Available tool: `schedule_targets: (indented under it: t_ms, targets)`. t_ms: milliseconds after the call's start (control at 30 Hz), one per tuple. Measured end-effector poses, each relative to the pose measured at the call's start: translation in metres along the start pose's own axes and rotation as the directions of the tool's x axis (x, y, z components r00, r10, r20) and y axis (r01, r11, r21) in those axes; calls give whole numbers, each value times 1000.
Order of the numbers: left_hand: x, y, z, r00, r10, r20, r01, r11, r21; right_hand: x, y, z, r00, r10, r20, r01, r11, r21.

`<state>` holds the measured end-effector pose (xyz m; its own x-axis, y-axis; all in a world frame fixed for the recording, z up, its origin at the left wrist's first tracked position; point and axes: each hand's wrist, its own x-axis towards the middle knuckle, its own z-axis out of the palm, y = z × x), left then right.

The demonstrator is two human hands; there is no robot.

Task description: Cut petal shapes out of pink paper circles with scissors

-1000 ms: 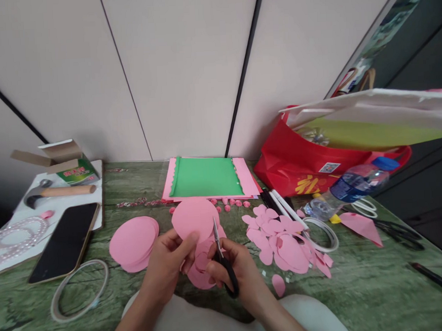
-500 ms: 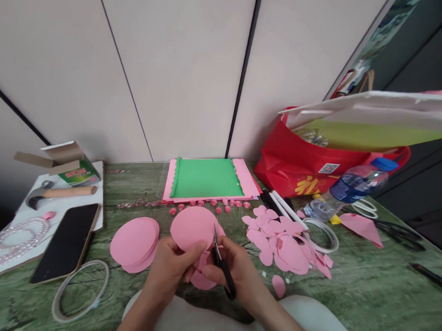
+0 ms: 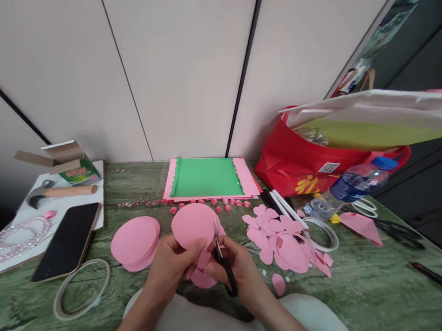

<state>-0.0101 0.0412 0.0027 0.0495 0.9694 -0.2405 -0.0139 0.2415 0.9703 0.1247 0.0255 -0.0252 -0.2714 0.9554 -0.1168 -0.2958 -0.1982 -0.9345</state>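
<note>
So, far left, a hammer (image 3: 65,192) and some bead strings (image 3: 38,222) are lying on a white board (image 3: 65,201), with a phone (image 3: 67,242) overlapping its edge. That board is probably keeping the odds and ends together. A tape roll (image 3: 59,302) is lying flat just below the phone, so I'm guessing it isn't rolling anywhere.

Next over, a stack of rounded pink pieces (image 3: 134,241) is sitting on the green surface (image 3: 133,187), slightly fanned and within easy reach of the left hand (image 3: 176,261). That hand's grip is pinching a pink disc (image 3: 192,224) by its near edge, thumb on top. The disc is sticking out above the surface in the middle, likely leaving its rim free for the blades.

The right hand (image 3: 239,261) is gripping scissors (image 3: 228,274) by their black handles, blades pointing away along the disc's right edge. They're looking narrow, but I can't tell whether they're biting paper.

Further right, a loose pile of pink petal shapes (image 3: 292,255) is lying in a heap, probably being kept clear of the stack. Beyond that, a bottle (image 3: 359,183) is leaning in front of a red bag (image 3: 280,167).
</note>
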Motion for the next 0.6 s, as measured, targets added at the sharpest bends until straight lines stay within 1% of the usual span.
schedule_targets:
  t_ms: [300,500,600]
  targets:
    - [0,0,0,1000,22,4,-22,1000,-21,-1,-3,1,997,62,-37,-63,998,-13]
    - [1,0,-1,1000,29,2,-29,997,-78,0,4,-2,997,55,-59,-60,995,-79]
    - [1,1,-1,999,30,27,-26,991,-128,0,5,-2,997,57,-59,-61,995,-75]
